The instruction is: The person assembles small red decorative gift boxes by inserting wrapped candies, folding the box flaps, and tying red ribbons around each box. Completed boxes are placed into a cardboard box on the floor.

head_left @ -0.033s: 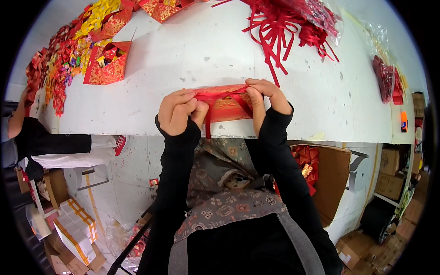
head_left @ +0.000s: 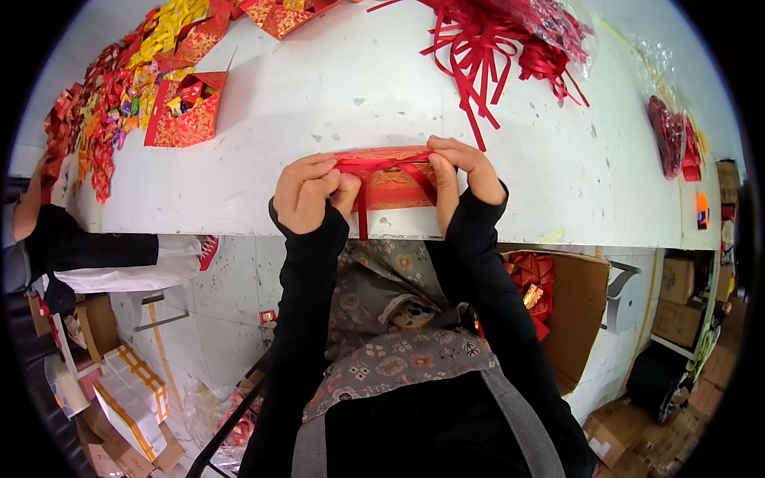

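A red and gold patterned gift box (head_left: 390, 193) rests at the near edge of the white table, between my hands. Across its top runs a red ribbon (head_left: 363, 199), crossed near the middle, with two tails hanging down the near side. My left hand (head_left: 307, 191) pinches the ribbon at the box's left end. At the right end, my right hand (head_left: 466, 171) is closed on the ribbon, thumb against fingers. Part of the box's two ends is hidden by my fingers.
An open gift box filled with sweets (head_left: 187, 111) stands at the far left, beside a heap of wrapped sweets (head_left: 131, 95). Loose red ribbons (head_left: 478, 56) lie at the back right. A cardboard box (head_left: 570, 311) holding red packets is below the table. Another person's arm (head_left: 30, 203) shows at left.
Almost nothing differs. My hands and the ribbon have shifted very slightly to the left.
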`<action>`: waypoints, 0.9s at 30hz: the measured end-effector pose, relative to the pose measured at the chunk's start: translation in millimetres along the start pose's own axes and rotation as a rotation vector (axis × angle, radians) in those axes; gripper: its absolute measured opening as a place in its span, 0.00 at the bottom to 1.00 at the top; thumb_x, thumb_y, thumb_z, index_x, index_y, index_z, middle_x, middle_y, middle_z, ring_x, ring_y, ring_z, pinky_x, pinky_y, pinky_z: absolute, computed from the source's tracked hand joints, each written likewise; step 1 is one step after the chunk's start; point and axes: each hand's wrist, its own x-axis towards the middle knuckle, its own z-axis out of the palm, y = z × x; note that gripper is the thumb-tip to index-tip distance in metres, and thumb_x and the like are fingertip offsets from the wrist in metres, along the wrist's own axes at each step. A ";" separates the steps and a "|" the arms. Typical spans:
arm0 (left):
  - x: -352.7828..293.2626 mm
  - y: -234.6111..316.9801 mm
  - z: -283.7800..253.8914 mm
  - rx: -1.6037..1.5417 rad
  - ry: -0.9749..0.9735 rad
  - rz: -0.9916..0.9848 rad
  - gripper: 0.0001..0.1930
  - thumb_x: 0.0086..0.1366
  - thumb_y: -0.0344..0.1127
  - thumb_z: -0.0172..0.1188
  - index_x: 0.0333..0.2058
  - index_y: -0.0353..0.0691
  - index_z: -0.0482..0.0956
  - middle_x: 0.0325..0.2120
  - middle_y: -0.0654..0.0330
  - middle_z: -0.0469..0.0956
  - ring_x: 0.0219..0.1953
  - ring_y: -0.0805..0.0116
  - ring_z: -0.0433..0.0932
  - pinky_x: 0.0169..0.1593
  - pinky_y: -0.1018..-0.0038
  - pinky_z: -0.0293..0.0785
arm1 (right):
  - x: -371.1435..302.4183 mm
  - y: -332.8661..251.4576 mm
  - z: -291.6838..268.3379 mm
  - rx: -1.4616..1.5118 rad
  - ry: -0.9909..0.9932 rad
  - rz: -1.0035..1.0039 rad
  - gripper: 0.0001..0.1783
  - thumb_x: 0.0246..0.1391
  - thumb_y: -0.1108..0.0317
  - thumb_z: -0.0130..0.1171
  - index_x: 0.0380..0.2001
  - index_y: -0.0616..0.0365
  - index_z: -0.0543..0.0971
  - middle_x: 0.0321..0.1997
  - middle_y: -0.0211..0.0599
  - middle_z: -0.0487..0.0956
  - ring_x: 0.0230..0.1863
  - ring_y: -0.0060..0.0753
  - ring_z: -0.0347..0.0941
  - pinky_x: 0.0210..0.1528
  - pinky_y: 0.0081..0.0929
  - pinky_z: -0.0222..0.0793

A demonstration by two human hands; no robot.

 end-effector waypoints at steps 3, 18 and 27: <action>-1.1 -0.5 0.0 0.031 0.000 0.046 0.15 0.39 0.15 0.59 0.25 0.40 0.68 0.25 0.57 0.74 0.29 0.60 0.77 0.28 0.74 0.74 | -10.4 6.0 2.8 0.080 0.020 0.040 0.01 0.51 0.77 0.54 0.28 0.63 0.72 0.35 0.44 0.77 0.40 0.34 0.75 0.40 0.22 0.69; 5.0 -1.7 0.7 -0.038 -0.020 0.098 0.15 0.37 0.16 0.59 0.23 0.40 0.66 0.24 0.58 0.74 0.27 0.59 0.76 0.31 0.71 0.75 | -1.6 6.6 -14.8 0.220 -0.096 0.516 0.09 0.53 0.67 0.57 0.28 0.63 0.74 0.24 0.30 0.75 0.27 0.16 0.67 0.33 0.17 0.64; 18.3 -2.3 4.5 -0.213 -0.385 0.150 0.11 0.44 0.29 0.64 0.30 0.42 0.78 0.33 0.61 0.76 0.33 0.61 0.73 0.40 0.67 0.69 | -7.7 14.9 -16.8 0.180 -0.154 0.329 0.05 0.50 0.72 0.56 0.31 0.60 0.74 0.36 0.39 0.77 0.39 0.27 0.72 0.45 0.23 0.64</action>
